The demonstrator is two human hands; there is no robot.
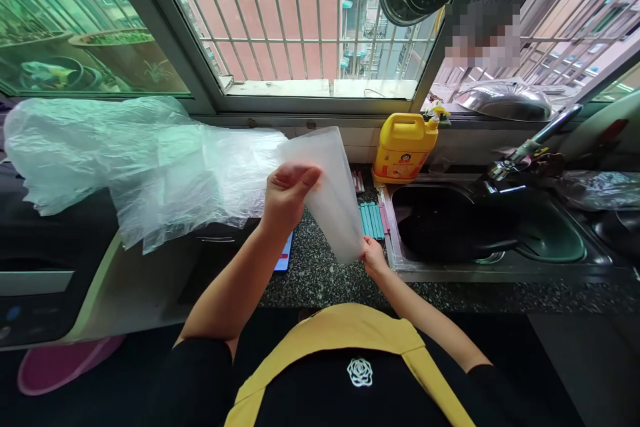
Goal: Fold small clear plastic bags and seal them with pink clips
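Observation:
A translucent, frosted plastic sheet (333, 203) is held up at a slant over the counter, between my two hands. My left hand (287, 193) pinches it at its left side, thumb laid on top. At the lower right corner, my right hand (373, 256) grips the same sheet between thumb and fingers. Whether it is a single sheet or a flat bag, I cannot tell. Behind my left hand lies a large crumpled clear plastic film (165, 160). Several teal strips (371, 220) lie on the counter close to my right hand.
The speckled counter (320, 280) runs in front of me. A yellow jug (404, 147) with a pump stands behind the sink (400, 267), under the faucet (530, 143). Part of a phone-like screen (284, 257) shows beside my left forearm. A barred window spans the back.

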